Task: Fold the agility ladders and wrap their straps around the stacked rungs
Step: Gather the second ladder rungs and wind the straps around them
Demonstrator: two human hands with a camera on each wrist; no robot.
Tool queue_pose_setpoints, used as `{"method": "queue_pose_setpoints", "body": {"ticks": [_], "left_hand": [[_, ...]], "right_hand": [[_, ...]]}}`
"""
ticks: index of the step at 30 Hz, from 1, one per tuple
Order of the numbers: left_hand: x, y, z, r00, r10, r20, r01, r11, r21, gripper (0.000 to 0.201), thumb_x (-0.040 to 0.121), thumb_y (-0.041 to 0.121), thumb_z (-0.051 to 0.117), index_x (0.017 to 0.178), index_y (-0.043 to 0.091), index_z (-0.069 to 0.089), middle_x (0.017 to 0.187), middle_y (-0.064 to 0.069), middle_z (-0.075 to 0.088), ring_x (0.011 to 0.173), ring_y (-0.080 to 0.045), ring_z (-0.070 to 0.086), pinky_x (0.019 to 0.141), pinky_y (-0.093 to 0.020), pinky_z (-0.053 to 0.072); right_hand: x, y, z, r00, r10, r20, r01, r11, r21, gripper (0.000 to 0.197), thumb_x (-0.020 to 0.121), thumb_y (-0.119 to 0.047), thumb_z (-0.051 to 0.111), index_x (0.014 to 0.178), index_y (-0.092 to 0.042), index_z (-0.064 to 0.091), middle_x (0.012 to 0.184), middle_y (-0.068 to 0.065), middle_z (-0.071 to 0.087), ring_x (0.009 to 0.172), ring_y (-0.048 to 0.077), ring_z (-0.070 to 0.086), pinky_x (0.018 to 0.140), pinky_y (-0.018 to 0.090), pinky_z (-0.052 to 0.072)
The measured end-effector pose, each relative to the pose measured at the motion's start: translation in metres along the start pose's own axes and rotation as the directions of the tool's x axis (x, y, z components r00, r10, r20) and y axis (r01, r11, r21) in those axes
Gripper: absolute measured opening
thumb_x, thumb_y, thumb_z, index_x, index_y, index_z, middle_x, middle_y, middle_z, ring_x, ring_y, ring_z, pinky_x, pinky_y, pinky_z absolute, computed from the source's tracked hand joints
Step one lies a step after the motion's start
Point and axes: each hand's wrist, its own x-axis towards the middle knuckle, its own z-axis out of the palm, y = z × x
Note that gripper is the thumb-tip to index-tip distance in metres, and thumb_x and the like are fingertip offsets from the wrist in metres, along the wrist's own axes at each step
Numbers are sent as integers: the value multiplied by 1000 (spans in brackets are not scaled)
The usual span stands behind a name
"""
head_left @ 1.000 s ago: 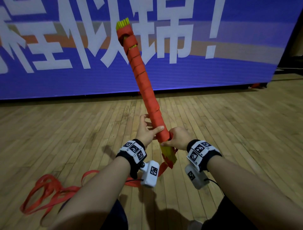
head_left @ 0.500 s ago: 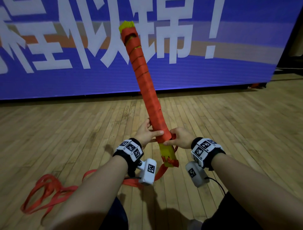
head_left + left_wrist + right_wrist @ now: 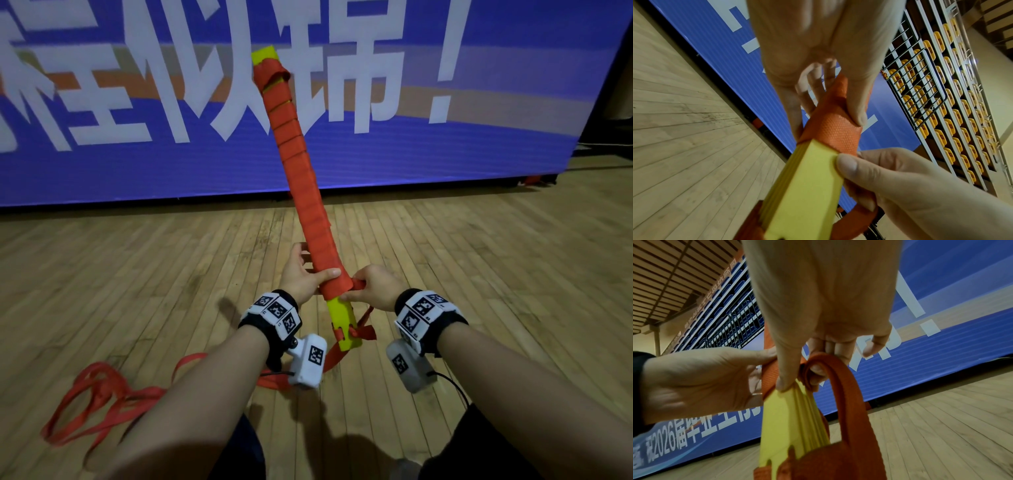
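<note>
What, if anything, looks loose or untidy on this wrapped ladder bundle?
At the far end of the stacked rungs, one turn of the orange strap bulges out as a slack loop, with yellow showing in gaps below it. More strap lies unwrapped in a tangle on the floor. Elsewhere the wrap looks even.

Wood plank gym floor point(image 3: 479, 274), kinda scuffed. Huge blue banner point(image 3: 137, 171) with white lettering behind. Yellow bleacher seats point(image 3: 953, 123) up top.
</note>
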Motion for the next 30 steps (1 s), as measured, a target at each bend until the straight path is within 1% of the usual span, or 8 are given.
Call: {"method": "queue_pose_setpoints", "body": {"ticks": [4,8,12,16,21,24,27,30], "left_hand": [[-1,2,-4,996,-45,81,47,998,-28,59,78,-1,73,119,18,36,120,-13,57,101,-24,64,63,-35,59],[-1,4,-7,980,-71,187,78,996,-30,59,81,-9,66,120,18,31,117,-6,57,92,-19,65,71,-39,59],[-1,6,-8,967,-95,235,104,994,-25,63,81,-10,64,122,20,27,109,-4,61,96,-18,64,76,-41,58],[-2,9,-10,967,-87,239,94,995,-17,63,80,-9,66,120,20,27,109,-4,60,97,-20,64,75,-41,58],[-5,13,-10,974,-50,219,57,998,-28,63,77,-4,72,119,18,31,112,-8,61,96,-22,66,72,-40,59],[-5,13,-10,981,-38,189,51,997,-62,61,77,-3,72,118,17,32,113,-10,61,93,-22,67,67,-39,60],[-5,12,-8,986,-32,163,46,995,-86,60,77,-3,73,116,18,33,121,-13,58,98,-26,66,67,-41,60],[-5,12,-6,987,-27,156,43,994,-101,60,76,-3,73,114,19,33,124,-12,55,100,-26,65,66,-40,60]], "right_hand": [[4,6,0,999,-24,33,23,999,23,31,87,-41,64,65,-22,52,61,-6,45,59,6,40,77,31,29],[9,14,1,998,-21,65,16,997,76,29,87,-36,65,65,-22,53,62,-6,47,59,5,42,78,32,31],[9,16,5,997,-35,72,28,996,88,28,86,-37,66,64,-23,54,65,-6,52,60,4,43,79,35,32],[7,15,5,997,-37,65,30,993,112,26,85,-37,68,65,-24,56,65,-6,53,60,5,45,77,32,35],[2,8,-1,995,-62,84,43,976,213,22,82,-28,72,69,-18,59,64,0,49,58,11,45,57,22,36],[1,4,-1,995,-58,79,35,965,259,21,76,-32,77,79,-16,63,71,0,59,66,11,54,63,21,43],[1,1,1,996,-37,83,11,957,291,36,73,-36,79,97,-12,66,81,-1,67,71,9,61,64,21,48],[2,2,1,997,-29,67,9,960,279,39,74,-38,78,99,-10,66,87,6,69,76,18,65,71,31,53]]}}
